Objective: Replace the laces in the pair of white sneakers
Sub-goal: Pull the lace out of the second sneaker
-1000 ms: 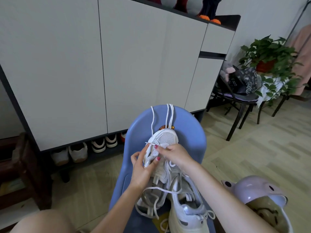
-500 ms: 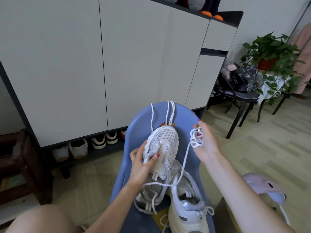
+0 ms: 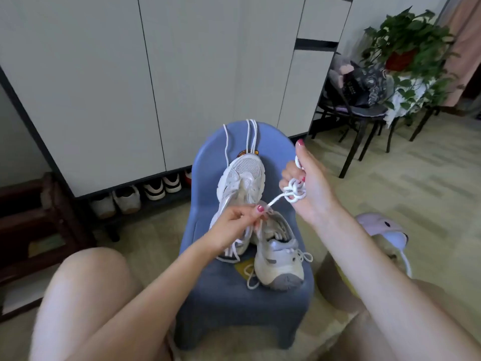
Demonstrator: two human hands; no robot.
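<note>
Lace point(image 3: 292, 192) from the propped sneaker point(image 3: 243, 178) sits bunched in my curled right hand point(image 3: 309, 186), my left hand point(image 3: 234, 225) pinching its tail, while the second sneaker point(image 3: 278, 259) on the chair point(image 3: 221, 290) looks still laced.

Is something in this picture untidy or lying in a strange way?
Yes. Spare white laces hang over the blue chair's backrest. One sneaker leans upright against it. The other sneaker lies on the seat, with its lace ends loose.

blue chair point(image 3: 276, 303) (small, plastic) carries two white sneakers point(image 3: 278, 261).
</note>
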